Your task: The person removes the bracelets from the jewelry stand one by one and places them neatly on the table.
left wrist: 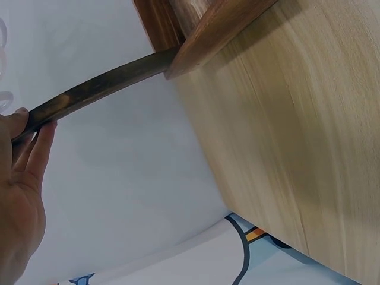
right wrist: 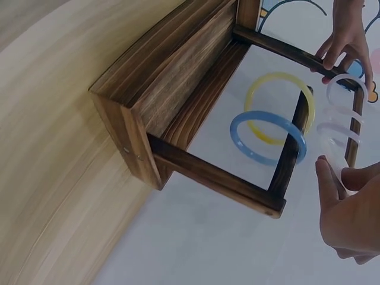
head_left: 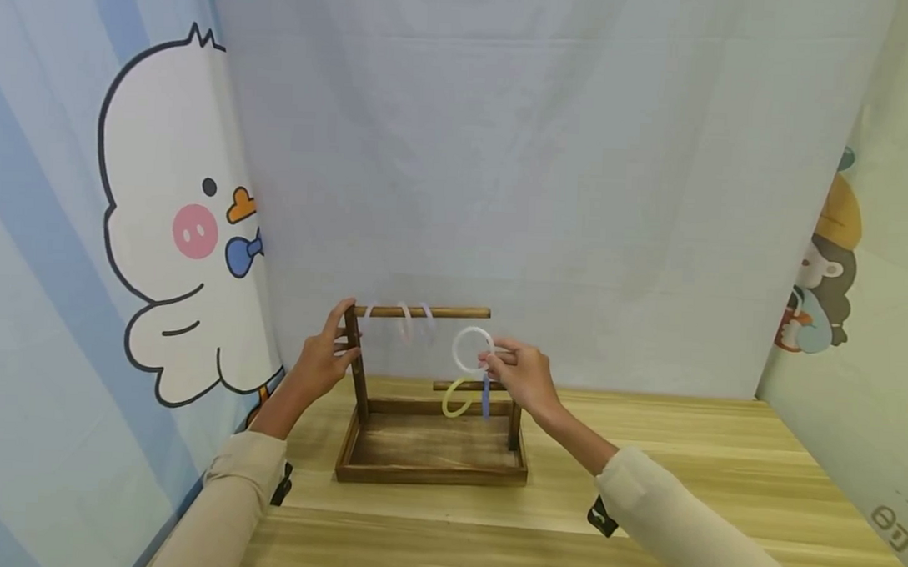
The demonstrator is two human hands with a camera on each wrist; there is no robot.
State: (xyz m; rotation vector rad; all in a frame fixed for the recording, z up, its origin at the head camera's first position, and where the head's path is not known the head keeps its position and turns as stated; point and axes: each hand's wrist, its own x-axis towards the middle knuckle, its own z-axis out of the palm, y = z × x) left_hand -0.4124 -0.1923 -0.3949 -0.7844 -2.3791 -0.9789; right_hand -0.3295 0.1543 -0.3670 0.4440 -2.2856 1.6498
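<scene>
A brown wooden bangle stand has a tray base (head_left: pixel 432 476), a tall left post (head_left: pixel 358 384) and a short right post. My left hand (head_left: pixel 319 364) grips the top of the tall post, with fingers and thumb around it, as the left wrist view confirms. Between thumb and fingers, my right hand (head_left: pixel 527 378) pinches a white bangle (head_left: pixel 455 349), which is below the free end of the upper bar (head_left: pixel 464 313) and apart from it. Several pale bangles (head_left: pixel 405 319) hang on that bar. From the lower bar (right wrist: pixel 291 157) hang a yellow bangle (right wrist: pixel 278 75) and a blue bangle (right wrist: pixel 261 157).
The stand is on a light wood-grain table (head_left: pixel 679 492). Behind it hangs a plain pale curtain (head_left: pixel 577 196). A cartoon-printed cloth (head_left: pixel 162 248) closes the left side, and another printed cloth (head_left: pixel 870 398) the right.
</scene>
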